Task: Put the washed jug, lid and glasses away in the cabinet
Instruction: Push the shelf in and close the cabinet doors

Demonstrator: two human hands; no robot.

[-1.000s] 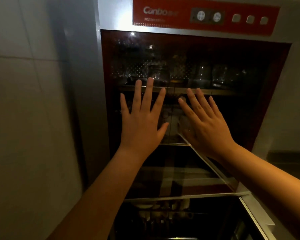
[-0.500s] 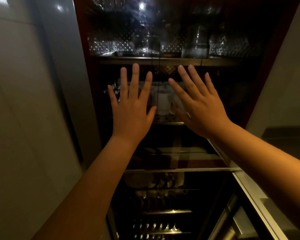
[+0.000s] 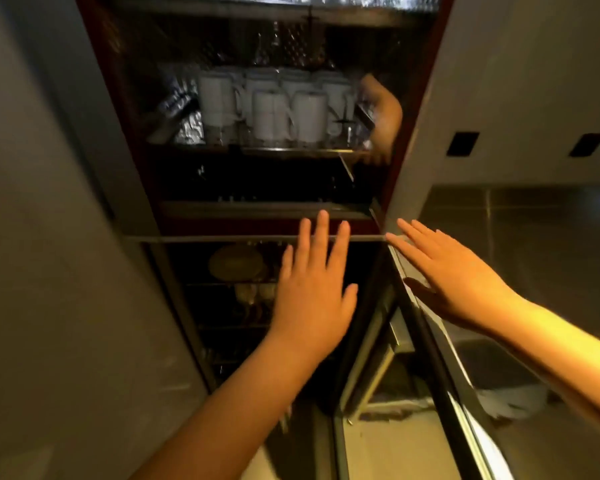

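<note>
1. Left hand (image 3: 312, 299) and right hand (image 3: 461, 282): fingers spread flat, empty, in front of the cabinet (image 3: 125, 140).
2. Jug, lid and glasses: can't pick them out; only white mugs (image 3: 274, 109) on the middle shelf, plates (image 3: 234, 266) in the lower rack.
3. Likely glass: fragile, slippery if wet, light. Take the jug by handle plus base, glasses by the body.
4. Versus earlier: view has tilted down, hands have dropped from shelf level to the lower door edge (image 3: 222, 239).

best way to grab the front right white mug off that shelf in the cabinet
Take the front right white mug around its body from the open front, with the right hand. It stands upright in the front row, its near face clear. Neighbours crowd its sides, and blur hides which way its handle points, so a wrap around the body looks safest.
</note>
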